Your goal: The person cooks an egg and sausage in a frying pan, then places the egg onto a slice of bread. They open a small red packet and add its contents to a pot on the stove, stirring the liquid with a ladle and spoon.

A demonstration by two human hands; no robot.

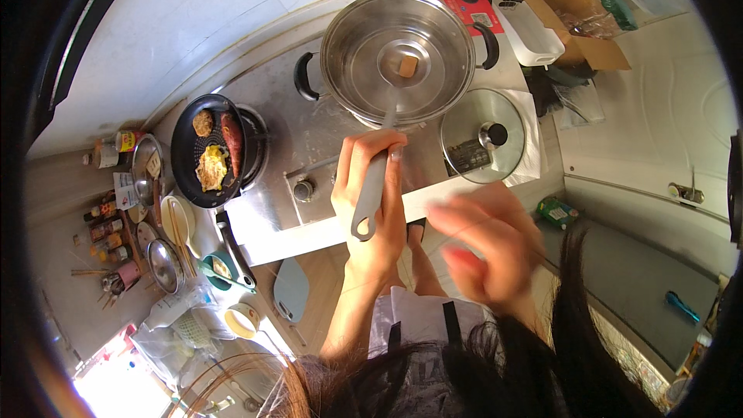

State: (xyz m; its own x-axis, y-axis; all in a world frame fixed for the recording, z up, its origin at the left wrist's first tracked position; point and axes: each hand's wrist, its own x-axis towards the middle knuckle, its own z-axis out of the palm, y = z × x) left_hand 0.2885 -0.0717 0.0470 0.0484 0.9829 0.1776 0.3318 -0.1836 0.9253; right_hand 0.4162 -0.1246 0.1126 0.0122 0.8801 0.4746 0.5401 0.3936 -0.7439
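Observation:
My left hand (371, 186) is closed around the grey handle of a ladle (370, 200). Its steel bowl hangs over a large stainless steel pot (348, 58), and a small brown block (408, 67) lies in the bowl. Blurred, my right hand (493, 238) is lifted right of the ladle handle; its fingers are partly curled and I see nothing in them. A black frying pan (197, 128) on the left holds a fried egg (212, 168), a reddish sweet potato (231, 142) and a brown round piece of food (202, 123).
A glass lid (505, 157) lies right of the pot. A white plastic bin (531, 40) and an open cardboard box (601, 52) stand at the back right. Bowls, chopsticks (181, 238) and several bottles crowd the left counter. The frying pan's handle (235, 249) sticks out past the stove's front edge.

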